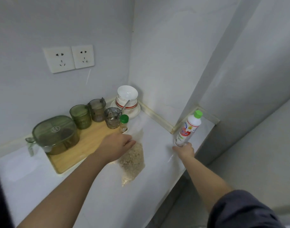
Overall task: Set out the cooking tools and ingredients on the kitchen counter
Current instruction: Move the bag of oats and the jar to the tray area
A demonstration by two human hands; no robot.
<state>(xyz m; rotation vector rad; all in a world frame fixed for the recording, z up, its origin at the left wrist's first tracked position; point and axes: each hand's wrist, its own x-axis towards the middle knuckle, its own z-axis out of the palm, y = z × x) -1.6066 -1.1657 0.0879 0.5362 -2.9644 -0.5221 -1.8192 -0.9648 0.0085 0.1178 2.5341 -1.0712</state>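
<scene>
My right hand [184, 150] grips the base of a white squeeze bottle [189, 128] with a green cap, tilted right above the counter's right end. My left hand [118, 146] rests palm down on a clear bag of pale grains [132, 160] lying flat on the white counter [98, 195]; whether the fingers pinch the bag I cannot tell. A small spice jar [124, 123] with a green lid stands just beyond that hand. On a wooden tray [85, 145] sit a green lidded box [54, 134] and three green glass cups [81, 116], one holding a spoon.
Stacked white bowls [127, 99] on a plate fill the back corner. Two wall sockets [68, 59] are above the tray. A wall column [211, 89] juts out at the right, and the counter's edge drops off below my right forearm.
</scene>
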